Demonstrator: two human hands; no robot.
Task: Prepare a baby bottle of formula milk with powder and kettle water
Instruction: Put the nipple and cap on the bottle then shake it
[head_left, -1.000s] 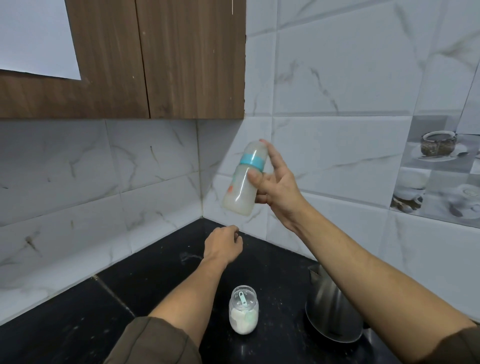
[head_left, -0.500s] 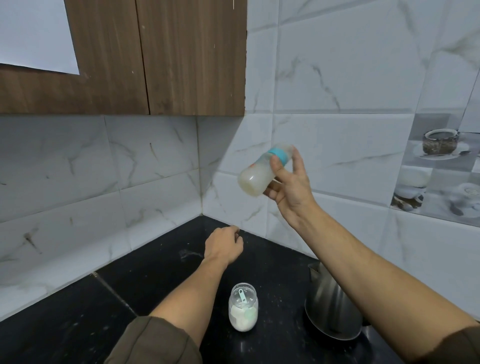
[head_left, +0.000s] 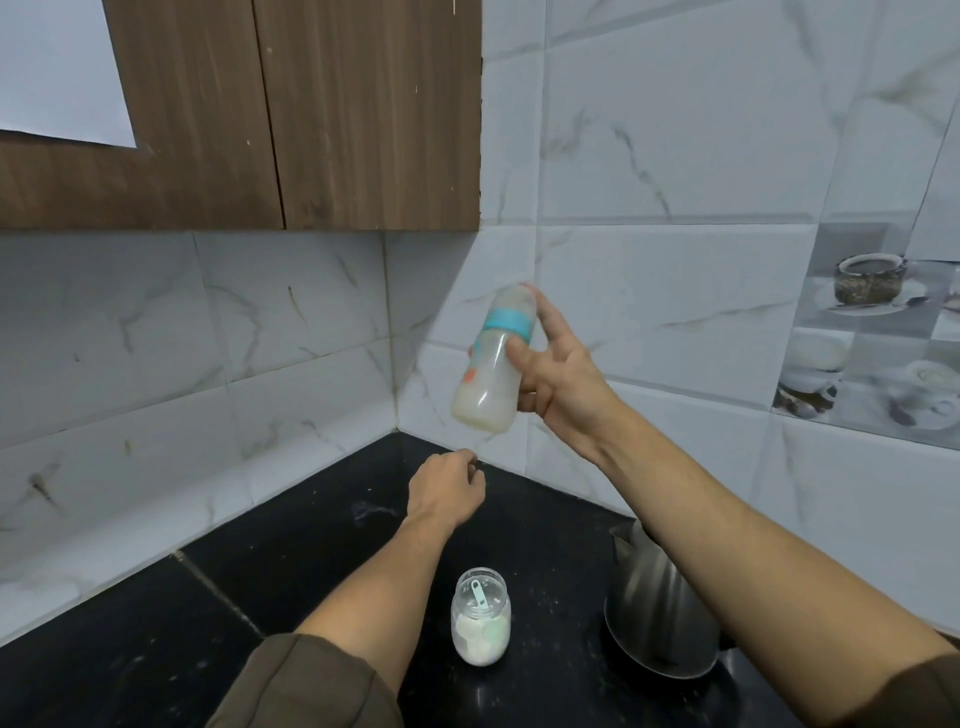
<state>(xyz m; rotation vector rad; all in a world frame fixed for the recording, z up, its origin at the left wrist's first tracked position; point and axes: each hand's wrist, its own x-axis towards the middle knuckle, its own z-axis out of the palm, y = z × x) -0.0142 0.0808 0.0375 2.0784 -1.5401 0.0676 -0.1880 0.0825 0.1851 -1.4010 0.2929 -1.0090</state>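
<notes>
Since the baby bottle (head_left: 491, 364) is closed under its teal ring and clear cap and carries milky liquid in its lower part, the step in hand reads as mixing by shaking; entries follow.

Item 1, baby bottle: held in the air before the tiled corner, well above the black countertop (head_left: 311, 545); tilted, cap end leaning up and to the right; likely raised this high so it can swing freely without striking anything.

Item 2, right hand (head_left: 556, 379): grasping the bottle; thumb laid across the front of the body, index finger stretched up beside the cap, probably to steady it during the shake; remaining fingers curled behind; forearm extended forward and upward.

Item 3, left hand (head_left: 447, 491): low over the countertop near the corner, below the bottle and apart from it; fingers loosely curled, nothing visible in them; whether the fingertips touch the surface cannot be told; arm stretched forward, sleeve at the elbow; it looks idle, parked out of the way.

Item 4, powder jar (head_left: 480, 618): upright on the countertop near the person, part-filled with white powder, 1 scoop (head_left: 480, 595) standing inside; whether a lid is on cannot be told; within easy reach.

Item 5, kettle (head_left: 660, 613): steel, on the countertop just right of the jar, partly hidden by the right forearm.
</notes>
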